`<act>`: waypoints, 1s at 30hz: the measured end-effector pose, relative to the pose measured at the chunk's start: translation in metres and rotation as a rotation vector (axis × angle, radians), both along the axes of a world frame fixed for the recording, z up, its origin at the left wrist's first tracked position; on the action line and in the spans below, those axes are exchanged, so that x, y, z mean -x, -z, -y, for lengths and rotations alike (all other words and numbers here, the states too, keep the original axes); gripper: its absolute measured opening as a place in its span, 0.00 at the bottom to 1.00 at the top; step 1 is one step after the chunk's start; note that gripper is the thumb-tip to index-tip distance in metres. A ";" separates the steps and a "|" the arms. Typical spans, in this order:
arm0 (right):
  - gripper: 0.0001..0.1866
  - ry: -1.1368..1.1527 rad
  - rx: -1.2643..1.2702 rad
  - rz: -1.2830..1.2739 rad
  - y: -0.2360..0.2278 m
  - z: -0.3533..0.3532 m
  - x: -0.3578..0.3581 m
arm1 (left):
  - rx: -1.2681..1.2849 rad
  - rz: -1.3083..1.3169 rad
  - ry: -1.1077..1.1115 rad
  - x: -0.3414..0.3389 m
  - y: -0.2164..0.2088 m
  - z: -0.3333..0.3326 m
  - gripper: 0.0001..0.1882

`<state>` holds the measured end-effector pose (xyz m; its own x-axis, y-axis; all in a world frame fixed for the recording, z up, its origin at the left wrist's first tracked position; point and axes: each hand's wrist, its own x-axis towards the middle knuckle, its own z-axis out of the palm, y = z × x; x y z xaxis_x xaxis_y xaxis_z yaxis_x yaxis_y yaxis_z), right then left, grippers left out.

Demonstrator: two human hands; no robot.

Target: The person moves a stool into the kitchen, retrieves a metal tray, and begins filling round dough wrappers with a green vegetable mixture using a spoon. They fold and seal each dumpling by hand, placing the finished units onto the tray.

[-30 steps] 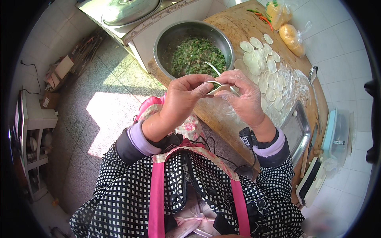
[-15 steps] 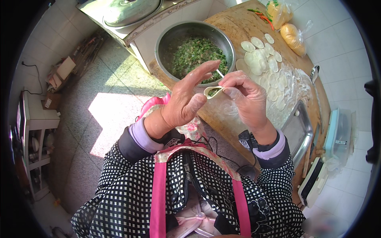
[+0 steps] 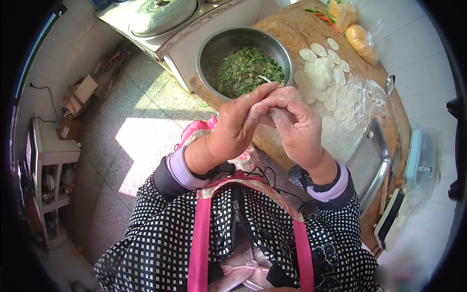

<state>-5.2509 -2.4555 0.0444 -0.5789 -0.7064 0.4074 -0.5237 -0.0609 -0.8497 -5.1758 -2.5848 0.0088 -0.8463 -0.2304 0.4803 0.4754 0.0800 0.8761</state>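
My left hand (image 3: 238, 124) and my right hand (image 3: 302, 129) meet in front of me, fingers pressed together around a filled dumpling (image 3: 266, 120). Only a pale bit of its dough shows between the thumbs; the fingers hide the rest. Flour whitens both hands. Just beyond them stands a large metal bowl (image 3: 206, 63) of chopped green filling (image 3: 249, 69), with a white utensil (image 3: 265, 79) stuck in it. To the right of the bowl, many round dough wrappers (image 3: 318, 75) lie overlapping on the wooden board (image 3: 277, 24).
An oblong metal tray (image 3: 372, 155) rests on the board's right side, near crumpled clear plastic (image 3: 372, 95). Yellow-filled bags (image 3: 362, 44) and peppers (image 3: 325, 19) lie at the far end. A teal-rimmed container (image 3: 413, 158) stands by the wall. A lidded pot (image 3: 163, 19) sits at upper left.
The dumpling's mouth was open with filling showing; now the dough is squeezed between my hands. My left hand's spread fingers have closed in to meet the right.
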 end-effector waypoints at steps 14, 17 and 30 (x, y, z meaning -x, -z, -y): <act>0.06 0.286 0.139 0.266 0.039 0.020 -0.047 | -0.420 -0.130 0.056 -0.011 0.020 0.003 0.23; 0.04 0.327 0.118 0.171 0.040 0.021 -0.045 | -0.364 -0.063 0.085 -0.015 0.021 0.004 0.23; 0.02 0.286 0.088 0.069 0.042 0.016 -0.042 | -0.180 0.033 0.141 -0.021 0.023 0.009 0.28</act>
<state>-5.2089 -2.4712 0.0022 -0.7777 -0.4740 0.4130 -0.4716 0.0056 -0.8818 -5.1550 -2.5942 -0.0137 -0.8907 -0.1885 0.4136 0.4416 -0.1437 0.8856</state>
